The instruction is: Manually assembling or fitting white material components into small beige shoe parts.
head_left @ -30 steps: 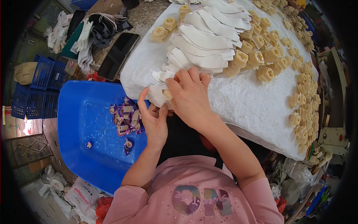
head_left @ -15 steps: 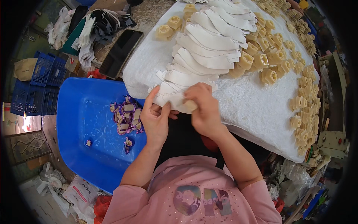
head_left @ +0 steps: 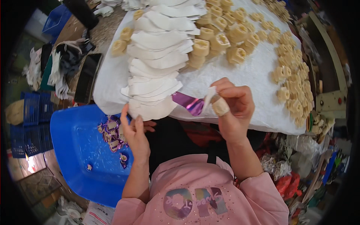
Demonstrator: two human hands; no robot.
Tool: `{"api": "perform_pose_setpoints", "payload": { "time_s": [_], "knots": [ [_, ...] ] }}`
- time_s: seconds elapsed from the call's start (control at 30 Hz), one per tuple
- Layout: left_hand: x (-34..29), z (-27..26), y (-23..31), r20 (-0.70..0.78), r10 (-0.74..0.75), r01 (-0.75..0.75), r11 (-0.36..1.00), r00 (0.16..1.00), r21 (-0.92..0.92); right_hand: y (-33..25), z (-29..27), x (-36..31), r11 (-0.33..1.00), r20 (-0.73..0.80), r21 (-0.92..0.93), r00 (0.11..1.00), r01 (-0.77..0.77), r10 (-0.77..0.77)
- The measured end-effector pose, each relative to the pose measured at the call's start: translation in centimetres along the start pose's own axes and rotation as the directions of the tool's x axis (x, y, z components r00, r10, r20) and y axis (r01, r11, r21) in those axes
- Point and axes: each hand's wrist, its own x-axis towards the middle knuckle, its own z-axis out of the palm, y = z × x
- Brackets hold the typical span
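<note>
A row of overlapping curved white strips (head_left: 159, 56) runs down the white-covered work surface toward me. At its near end my left hand (head_left: 137, 137) grips the edge of the strips, thumb on top and some fingers underneath. To the right, my right hand (head_left: 236, 108) pinches one end of a single strip (head_left: 193, 106), shiny purple on one face and white on the other. The strip's far end still meets the row. A tan wrap (head_left: 220, 106) covers my right thumb. Beyond the right hand lie cream-coloured hollow moulded pieces (head_left: 236, 55).
A blue tub (head_left: 71, 168) at the left holds several purple-and-cream pieces (head_left: 112, 133). A dark phone (head_left: 88, 78) and gloves (head_left: 55, 69) lie at the left of the work surface. More cream pieces (head_left: 294, 82) line the right edge. Blue crates (head_left: 32, 108) stand far left.
My right hand has moved right, away from the near end of the row, drawing out a strip whose purple face now shows. The left hand stays at the strips. The whole view has shifted.
</note>
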Motion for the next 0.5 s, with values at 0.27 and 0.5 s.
{"api": "perform_pose_setpoints", "payload": {
  "time_s": [0.27, 0.5],
  "knots": [
    [1.5, -1.8, 0.1, -0.240, 0.161, -0.132, 0.982, 0.957, 0.133, -1.9, -3.0, -0.1, 0.999, -0.102, -0.044, 0.995, -0.026, 0.021],
    [-2.6, 5.9, 3.6, 0.664, 0.423, -0.714, 0.656, 0.616, 0.244, -2.9, -1.5, -0.9, 0.943, 0.093, -0.329, 0.992, -0.049, 0.084]
  ]
}}
